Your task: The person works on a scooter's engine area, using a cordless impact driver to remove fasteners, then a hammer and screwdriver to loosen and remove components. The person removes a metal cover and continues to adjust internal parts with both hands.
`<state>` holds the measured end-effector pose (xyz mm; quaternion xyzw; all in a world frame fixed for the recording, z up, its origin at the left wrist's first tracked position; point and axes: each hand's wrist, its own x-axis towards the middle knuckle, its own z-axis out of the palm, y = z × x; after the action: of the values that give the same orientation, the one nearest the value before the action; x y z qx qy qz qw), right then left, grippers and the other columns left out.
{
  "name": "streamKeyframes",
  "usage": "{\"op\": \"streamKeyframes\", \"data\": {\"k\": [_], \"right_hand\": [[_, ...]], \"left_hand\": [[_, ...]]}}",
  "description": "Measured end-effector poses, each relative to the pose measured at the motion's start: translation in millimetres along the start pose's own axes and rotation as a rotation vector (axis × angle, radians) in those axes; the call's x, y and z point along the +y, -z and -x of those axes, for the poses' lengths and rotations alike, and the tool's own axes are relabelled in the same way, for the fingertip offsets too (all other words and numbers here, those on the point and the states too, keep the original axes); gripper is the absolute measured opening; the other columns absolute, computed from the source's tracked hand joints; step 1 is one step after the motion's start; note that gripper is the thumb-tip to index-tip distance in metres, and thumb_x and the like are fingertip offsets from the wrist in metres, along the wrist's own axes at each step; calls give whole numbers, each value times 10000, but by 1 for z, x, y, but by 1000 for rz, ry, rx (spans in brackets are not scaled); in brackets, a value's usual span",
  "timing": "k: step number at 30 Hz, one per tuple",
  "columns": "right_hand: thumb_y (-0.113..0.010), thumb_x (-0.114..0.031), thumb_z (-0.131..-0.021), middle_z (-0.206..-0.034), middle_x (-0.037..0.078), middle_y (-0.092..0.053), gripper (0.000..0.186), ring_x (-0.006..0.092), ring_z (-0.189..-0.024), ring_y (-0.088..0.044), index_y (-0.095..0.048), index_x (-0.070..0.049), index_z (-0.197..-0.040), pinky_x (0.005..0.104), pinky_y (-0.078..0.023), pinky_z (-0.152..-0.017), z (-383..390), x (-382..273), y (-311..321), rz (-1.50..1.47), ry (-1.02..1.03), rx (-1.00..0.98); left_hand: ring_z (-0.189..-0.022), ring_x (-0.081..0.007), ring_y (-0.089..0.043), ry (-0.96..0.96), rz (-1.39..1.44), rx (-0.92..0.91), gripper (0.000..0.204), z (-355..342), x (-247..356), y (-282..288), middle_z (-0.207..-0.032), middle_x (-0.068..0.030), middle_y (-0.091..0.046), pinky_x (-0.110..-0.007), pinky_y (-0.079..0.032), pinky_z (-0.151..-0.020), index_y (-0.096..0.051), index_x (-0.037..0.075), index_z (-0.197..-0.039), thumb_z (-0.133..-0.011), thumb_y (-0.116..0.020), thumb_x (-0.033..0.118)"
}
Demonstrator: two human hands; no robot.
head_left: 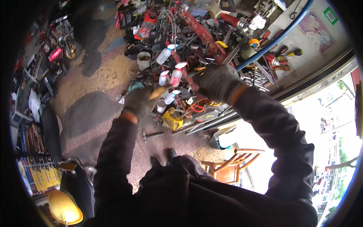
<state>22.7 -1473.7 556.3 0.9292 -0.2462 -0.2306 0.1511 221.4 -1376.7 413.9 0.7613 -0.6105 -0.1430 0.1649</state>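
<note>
My left hand [137, 103], in a dark grey work glove, is closed around a tan, wooden-looking handle [158, 92]; what tool it belongs to I cannot make out. My right hand [220, 82], gloved alike and smeared by motion, hovers at the pile of tools, its fingers hidden. Between the hands stand spray bottles: a reddish one [176, 75], a white one [165, 55] and a small one with a blue top [172, 97]. Below them lies a yellow container [172, 119]. Loose metal tools [260, 77] lie beside my right hand.
A hammer [152, 135] lies on the floor before my feet. A wooden chair [230, 166] stands at lower right. A blue hose [278, 38] crosses the upper right. Motorcycle parts [62, 47] and a seat [51, 132] are at left. Screwdrivers [289, 56] lie on the ledge.
</note>
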Motion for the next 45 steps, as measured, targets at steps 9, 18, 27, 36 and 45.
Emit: {"op": "streamKeyframes", "data": {"k": [9,18,27,36,45], "right_hand": [[-693,-169,-844,-859,134,-684,172,308,-795,-684,-661,-99,-998,397,-549,-673,35,-8,-120,-1021,258,483],[-602,-311,-950,-725,33,-566,272,95,-493,-507,-586,-43,-995,225,-407,-435,197,170,-225,-2101,-97,1098],[-623,-115,-953,-833,33,-633,234,88,-694,-593,-598,7,-1151,224,-473,-609,89,187,-218,-1369,-580,1088],[-687,-54,-890,-1014,80,-656,264,130,-920,-609,-616,29,-1130,264,-490,-819,97,186,-218,-1170,-538,1088],[-608,-71,-950,-905,38,-637,163,63,-761,-552,-628,10,-1091,194,-441,-672,120,192,-229,-1194,-627,1210]], "left_hand": [[-904,-247,-673,-427,725,-119,422,15,28,-56,-1032,-135,-678,-363,-545,-801,-599,51,-1129,-795,-790,225],[-815,-109,-606,77,1327,144,176,23,-6,-141,-896,-5,-616,-263,-512,-743,-581,59,-1043,-887,-654,21],[-759,-114,-592,73,864,-64,168,22,52,-187,-817,-43,-632,-284,-497,-698,-607,27,-974,-892,-681,154],[-721,-171,-615,137,832,-35,204,29,39,-198,-783,-80,-634,-321,-500,-670,-600,18,-938,-879,-681,195],[-646,-203,-551,187,1025,19,148,-50,33,-223,-726,-90,-565,-325,-457,-627,-574,25,-895,-895,-635,159]]}}
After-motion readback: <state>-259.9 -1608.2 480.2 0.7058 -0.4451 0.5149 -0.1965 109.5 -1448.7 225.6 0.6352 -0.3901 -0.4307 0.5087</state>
